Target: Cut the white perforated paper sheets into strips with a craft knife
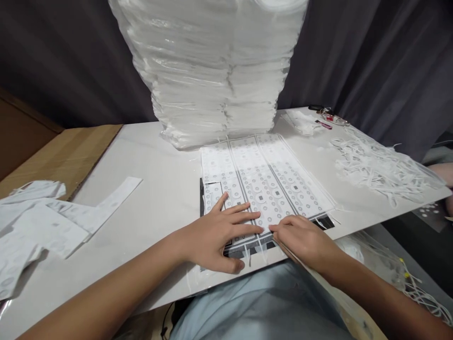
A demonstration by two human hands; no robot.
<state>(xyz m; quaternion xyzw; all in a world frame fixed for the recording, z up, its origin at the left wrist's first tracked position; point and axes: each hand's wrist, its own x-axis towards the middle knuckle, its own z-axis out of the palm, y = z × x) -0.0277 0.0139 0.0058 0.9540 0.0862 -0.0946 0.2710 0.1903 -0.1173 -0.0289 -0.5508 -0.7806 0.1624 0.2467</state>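
A white sheet of small round stickers [269, 177], split by dark lines into strips, lies on a black mat [323, 222] near the table's front edge. My left hand [221, 233] lies flat on the sheet's near left part, fingers stretched out and spread. My right hand [300, 236] rests at the sheet's near edge just right of it, with the fingers curled and pinched at the edge of a strip; what they grip is too small to make out.
A tall stack of white sheets in clear plastic [215, 71] stands behind the sticker sheet. Peeled white backing pieces [53, 217] lie at the left, a heap of thin white offcuts [378, 165] at the right. Cardboard [60, 156] borders the white table [159, 189].
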